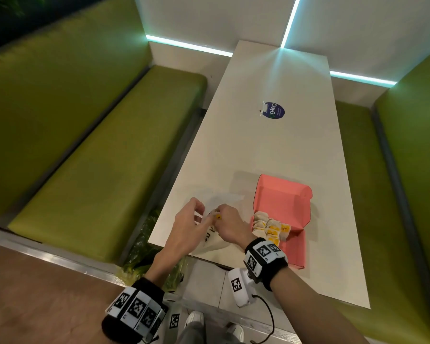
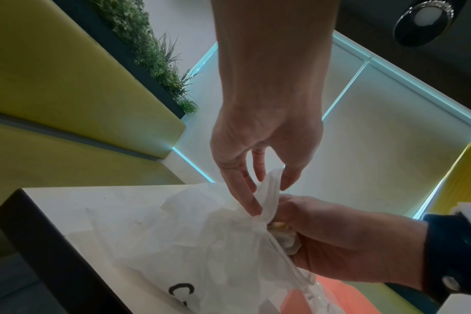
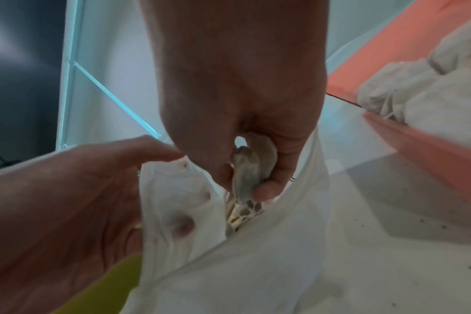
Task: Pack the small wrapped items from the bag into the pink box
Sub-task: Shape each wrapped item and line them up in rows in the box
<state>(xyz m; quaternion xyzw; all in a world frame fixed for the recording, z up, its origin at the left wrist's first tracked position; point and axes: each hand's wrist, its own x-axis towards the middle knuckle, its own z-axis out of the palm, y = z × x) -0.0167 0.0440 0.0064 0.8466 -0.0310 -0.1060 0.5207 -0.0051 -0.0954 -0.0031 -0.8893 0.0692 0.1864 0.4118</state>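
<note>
Fingers of left hand: pinching the rim of the thin white plastic bag, holding its mouth open. Right hand: fingers curled round one small pale wrapped item, just above the mouth. Open pink cardboard box, right of both hands on the white surface, part-filled.

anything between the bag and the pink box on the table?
Only bare table past the hands in the head view. Nearer, the right hand crosses between bag and pink box, holding a wrapped item.
</note>
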